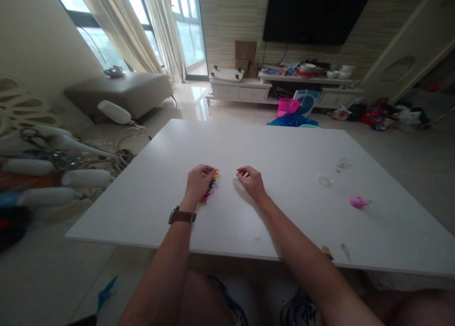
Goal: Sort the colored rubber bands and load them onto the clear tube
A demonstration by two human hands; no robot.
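Note:
Over the white table (pixel 284 155), my left hand (pixel 199 184) has its thumb and fingers pinched together at a small pile of colourful thin loops (pixel 212 188), which look like little elastic bands. Part of the pile is hidden by that hand. A tiny dark bit shows at its fingertips, too small to name. To the right, apart from the pile, my right hand (pixel 250 180) is curled, thumb and fingertips drawn close. Whether anything thin sits between them I cannot make out. A brown-strapped watch (pixel 183 215) is on my left wrist.
On the table's right lie a pink object (pixel 359 202), a clear container (pixel 326 180) and crumpled clear plastic (pixel 344 165). Near the front edge are a small yellow figure (pixel 327 253) and a clear piece (pixel 345 252). Wrapped white parts (pixel 87 178) crowd the left side.

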